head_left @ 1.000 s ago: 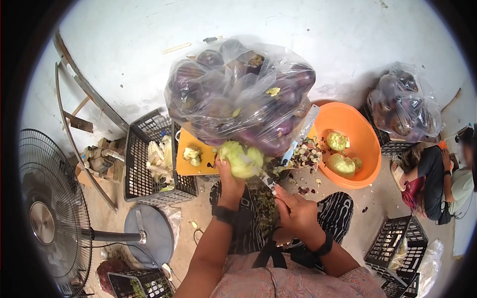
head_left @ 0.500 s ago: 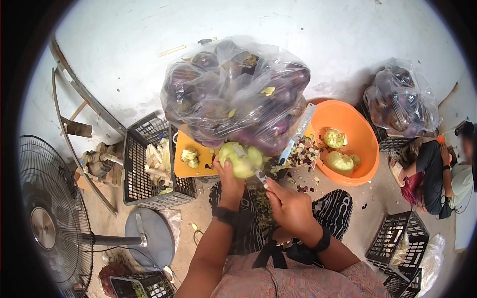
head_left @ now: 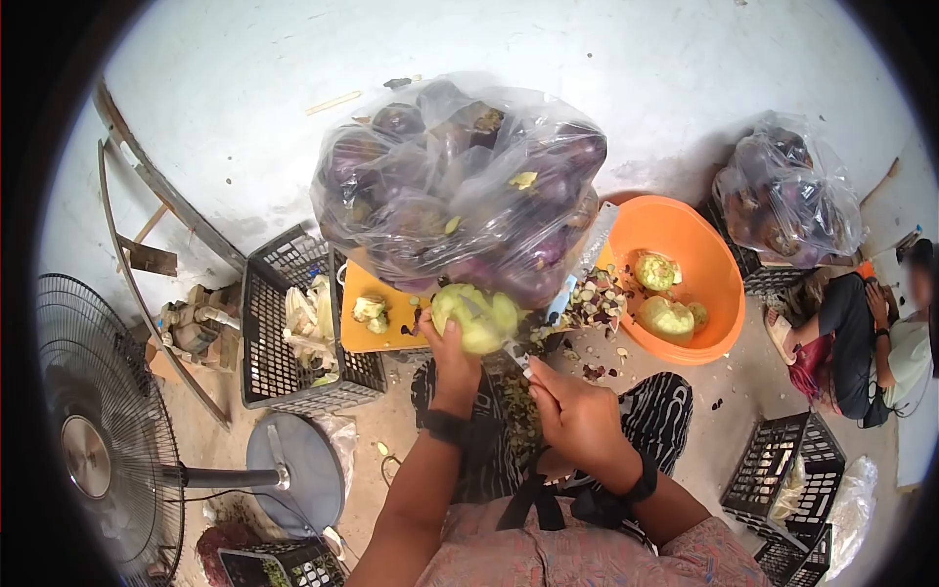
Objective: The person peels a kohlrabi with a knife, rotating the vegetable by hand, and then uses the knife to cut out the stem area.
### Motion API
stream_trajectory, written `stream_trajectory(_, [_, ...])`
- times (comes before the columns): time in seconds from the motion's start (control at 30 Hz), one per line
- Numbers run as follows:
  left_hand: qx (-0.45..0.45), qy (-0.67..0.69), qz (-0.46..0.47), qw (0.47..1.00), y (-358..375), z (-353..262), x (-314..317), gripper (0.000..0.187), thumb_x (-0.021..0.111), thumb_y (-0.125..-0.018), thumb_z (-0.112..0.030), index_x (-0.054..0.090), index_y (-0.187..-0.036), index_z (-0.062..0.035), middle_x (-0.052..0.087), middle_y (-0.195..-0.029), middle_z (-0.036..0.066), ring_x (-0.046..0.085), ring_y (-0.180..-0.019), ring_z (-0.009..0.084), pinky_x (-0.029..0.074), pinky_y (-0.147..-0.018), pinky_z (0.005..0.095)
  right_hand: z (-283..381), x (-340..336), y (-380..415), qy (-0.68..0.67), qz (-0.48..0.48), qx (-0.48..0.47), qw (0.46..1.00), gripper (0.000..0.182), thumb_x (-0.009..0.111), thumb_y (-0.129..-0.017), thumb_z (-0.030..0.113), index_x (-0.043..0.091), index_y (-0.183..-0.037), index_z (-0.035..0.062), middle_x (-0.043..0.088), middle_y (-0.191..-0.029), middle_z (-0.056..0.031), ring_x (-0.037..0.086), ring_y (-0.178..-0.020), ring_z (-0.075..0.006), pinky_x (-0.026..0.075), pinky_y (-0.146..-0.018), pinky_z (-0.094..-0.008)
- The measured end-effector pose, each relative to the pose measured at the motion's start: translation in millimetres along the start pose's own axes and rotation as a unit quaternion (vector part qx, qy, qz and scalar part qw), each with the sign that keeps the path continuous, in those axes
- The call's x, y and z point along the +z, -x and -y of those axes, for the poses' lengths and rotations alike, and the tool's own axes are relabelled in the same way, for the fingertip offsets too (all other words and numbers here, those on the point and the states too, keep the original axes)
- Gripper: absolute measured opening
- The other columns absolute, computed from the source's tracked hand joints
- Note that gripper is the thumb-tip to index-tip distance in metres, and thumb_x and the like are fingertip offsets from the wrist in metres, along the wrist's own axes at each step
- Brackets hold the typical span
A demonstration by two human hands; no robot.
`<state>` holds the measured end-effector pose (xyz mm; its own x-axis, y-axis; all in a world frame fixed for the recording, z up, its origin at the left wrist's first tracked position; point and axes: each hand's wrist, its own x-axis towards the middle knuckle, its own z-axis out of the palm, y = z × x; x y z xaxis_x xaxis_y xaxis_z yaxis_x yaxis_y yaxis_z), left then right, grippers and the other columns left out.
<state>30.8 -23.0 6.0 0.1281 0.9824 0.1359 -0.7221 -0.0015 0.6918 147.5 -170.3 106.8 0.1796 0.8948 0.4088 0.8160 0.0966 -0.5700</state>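
The left hand (head_left: 452, 344) is closed around a pale green, mostly peeled eggplant (head_left: 475, 317), holding it up just above the person's lap, in front of the big plastic bag of purple eggplants (head_left: 460, 176). The right hand (head_left: 572, 416) grips a small knife (head_left: 511, 350), whose blade runs up and left onto the eggplant's near side. Peeling looks nearly finished (hardly any purple skin shows). The next stroke probably calls for the left hand turning the eggplant to bring up unpeeled skin. Its long axis lies roughly crosswise, left to right; which end is the stem I cannot tell. Right of the knife hand sits an orange bowl (head_left: 719, 279) holding peeled ones.
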Motion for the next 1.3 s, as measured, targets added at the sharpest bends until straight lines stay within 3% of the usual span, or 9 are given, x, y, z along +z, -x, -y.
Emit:
stream_trajectory(0.17, [-0.005, 0.006, -0.011, 1.000, -0.3, 2.0, -0.2, 0.045, 0.050, -0.093, -0.024, 0.027, -0.131, -0.0133, 0.042, -0.126, 0.010, 0.047, -0.114, 0.0223, 0.043, -0.095, 0.0405, 1.4, 4.1, -1.4, 0.022, 0.004, 0.006, 1.000, 0.029, 0.065, -0.084, 0.013, 0.065, -0.112, 0.0078, 0.067, -0.077, -0.0126, 0.065, -0.062, -0.0281, 0.051, -0.055, -0.0363])
stream_trajectory(0.43, [0.000, 0.009, -0.009, 1.000, -0.9, 4.7, -1.4, 0.044, 0.047, -0.095, -0.028, 0.027, -0.131, -0.0131, 0.043, -0.126, 0.011, 0.047, -0.114, 0.0219, 0.043, -0.095, 0.0381, 3.8, 11.6, -0.7, 0.092, -0.049, -0.045, 0.994, 0.033, 0.067, -0.082, 0.016, 0.066, -0.115, 0.0119, 0.057, -0.062, -0.0092, 0.055, -0.046, -0.0265, 0.043, -0.043, -0.0357])
stream_trajectory(0.67, [0.004, -0.034, -0.003, 0.999, -0.2, 2.7, -1.6, 0.043, 0.044, -0.096, -0.030, 0.027, -0.131, -0.0104, 0.043, -0.125, 0.012, 0.048, -0.113, 0.0211, 0.044, -0.094, 0.0355, -0.6, 15.0, 4.1, 0.042, -0.076, -0.051, 0.995, 0.034, 0.068, -0.081, 0.013, 0.066, -0.115, 0.0099, 0.057, -0.063, -0.0096, 0.055, -0.046, -0.0262, 0.044, -0.044, -0.0355])
stream_trajectory(0.73, [0.008, -0.039, -0.004, 0.999, 0.1, 2.1, -0.4, 0.043, 0.043, -0.097, -0.030, 0.026, -0.131, -0.0092, 0.043, -0.125, 0.012, 0.048, -0.112, 0.0208, 0.044, -0.093, 0.0348, -4.5, 19.4, 6.1, 0.038, -0.088, -0.054, 0.994, 0.035, 0.069, -0.080, 0.018, 0.067, -0.115, 0.0107, 0.048, -0.058, -0.0057, 0.049, -0.043, -0.0220, 0.040, -0.040, -0.0354])
stream_trajectory(0.87, [0.004, -0.023, -0.011, 1.000, 1.1, 1.0, 3.0, 0.044, 0.043, -0.097, -0.031, 0.026, -0.131, -0.0091, 0.043, -0.125, 0.012, 0.048, -0.112, 0.0206, 0.044, -0.093, 0.0347, -3.9, 19.2, 5.7, 0.042, -0.089, -0.048, 0.994, 0.034, 0.069, -0.081, 0.018, 0.067, -0.114, 0.0107, 0.049, -0.058, -0.0058, 0.049, -0.043, -0.0222, 0.040, -0.040, -0.0357])
stream_trajectory(0.93, [0.003, -0.038, -0.009, 0.999, 0.0, 1.7, 0.4, 0.044, 0.046, -0.096, -0.030, 0.027, -0.130, -0.0109, 0.042, -0.125, 0.012, 0.048, -0.112, 0.0212, 0.044, -0.094, 0.0364, 0.3, 13.9, 5.1, 0.048, -0.065, -0.031, 0.996, 0.034, 0.069, -0.081, 0.012, 0.066, -0.115, 0.0100, 0.057, -0.062, -0.0098, 0.055, -0.046, -0.0268, 0.045, -0.044, -0.0363])
stream_trajectory(1.3, [-0.001, 0.011, -0.007, 1.000, 0.6, 1.2, 2.7, 0.045, 0.051, -0.093, -0.026, 0.028, -0.129, -0.0131, 0.041, -0.126, 0.011, 0.046, -0.115, 0.0233, 0.043, -0.096, 0.0414, 4.4, 18.2, -0.6, 0.069, -0.046, -0.007, 0.997, 0.032, 0.067, -0.083, 0.017, 0.065, -0.114, 0.0106, 0.060, -0.064, -0.0118, 0.057, -0.049, -0.0291, 0.046, -0.045, -0.0382])
